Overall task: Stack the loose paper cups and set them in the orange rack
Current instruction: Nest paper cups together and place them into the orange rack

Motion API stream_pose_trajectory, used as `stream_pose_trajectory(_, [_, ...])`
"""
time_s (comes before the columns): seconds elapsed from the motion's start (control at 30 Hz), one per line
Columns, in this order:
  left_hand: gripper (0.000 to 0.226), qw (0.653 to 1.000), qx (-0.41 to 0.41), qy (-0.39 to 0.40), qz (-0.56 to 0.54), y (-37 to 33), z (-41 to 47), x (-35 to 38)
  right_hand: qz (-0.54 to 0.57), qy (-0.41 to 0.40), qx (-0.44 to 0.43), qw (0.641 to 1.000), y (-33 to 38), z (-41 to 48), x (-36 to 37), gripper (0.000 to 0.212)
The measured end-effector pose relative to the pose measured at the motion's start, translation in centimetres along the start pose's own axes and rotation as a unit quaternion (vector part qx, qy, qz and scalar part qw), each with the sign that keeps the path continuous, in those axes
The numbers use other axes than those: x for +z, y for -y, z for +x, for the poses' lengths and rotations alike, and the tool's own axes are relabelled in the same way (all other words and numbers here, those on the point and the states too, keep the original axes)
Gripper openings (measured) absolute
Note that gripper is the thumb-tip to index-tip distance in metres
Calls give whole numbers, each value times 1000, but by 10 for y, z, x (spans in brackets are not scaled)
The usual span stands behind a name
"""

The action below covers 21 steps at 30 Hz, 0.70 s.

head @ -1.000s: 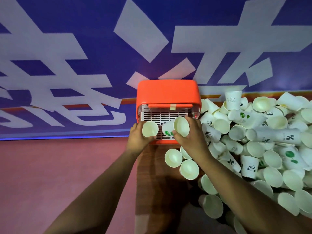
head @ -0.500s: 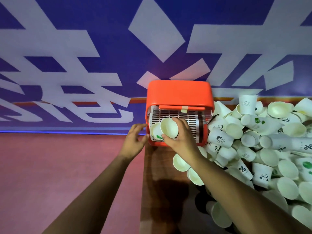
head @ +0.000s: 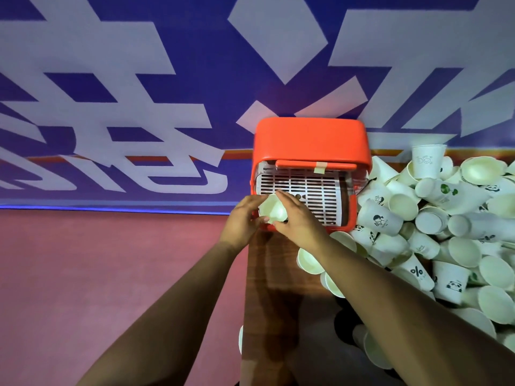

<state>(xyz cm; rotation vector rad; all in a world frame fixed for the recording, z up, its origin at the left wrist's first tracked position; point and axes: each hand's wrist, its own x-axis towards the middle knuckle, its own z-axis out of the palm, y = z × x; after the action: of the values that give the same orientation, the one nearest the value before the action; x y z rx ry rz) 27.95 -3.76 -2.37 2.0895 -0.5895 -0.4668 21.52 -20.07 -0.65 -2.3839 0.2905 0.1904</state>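
Note:
The orange rack (head: pixel 310 139) stands at the far end of a wooden table, its white slotted grille (head: pixel 306 192) facing me. At its front left corner a stack of white paper cups (head: pixel 274 210) lies with the open mouth toward me. My left hand (head: pixel 243 222) holds the stack from the left, thumb on the rim. My right hand (head: pixel 296 218) grips it from the right, fingers over its top. How many cups are nested is hidden by my hands.
A large heap of loose paper cups (head: pixel 434 224) fills the table to the right of the rack and runs toward me. The wooden table (head: pixel 276 288) has its left edge just under my left wrist; beyond it lies red floor (head: pixel 111 288). A blue banner (head: pixel 139 93) rises behind.
The two cups from my separate hands have come together into one stack. My left hand went from beside the rack onto the stack. Both hands now hold it at the rack's front left corner.

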Motion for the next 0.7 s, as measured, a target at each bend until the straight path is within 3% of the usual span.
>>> stream_pose_trajectory(0.17, [65, 999, -14, 0, 37, 2, 5, 5, -18, 16, 11, 1000, -4, 11, 4, 81])
stream_pose_trajectory(0.43, [56, 997, -33, 0, 66, 2, 7, 0, -5, -10, 35, 999, -3, 6, -3, 85])
stream_pose_trajectory(0.57, [46, 998, -49, -31, 33, -7, -14, -10, 14, -79, 41, 996, -3, -41, -27, 63])
stream_pose_trajectory(0.7, [27, 1000, -14, -4, 15, -12, -47, -3, 10, -143, 67, 987, -29, -111, -46, 47])
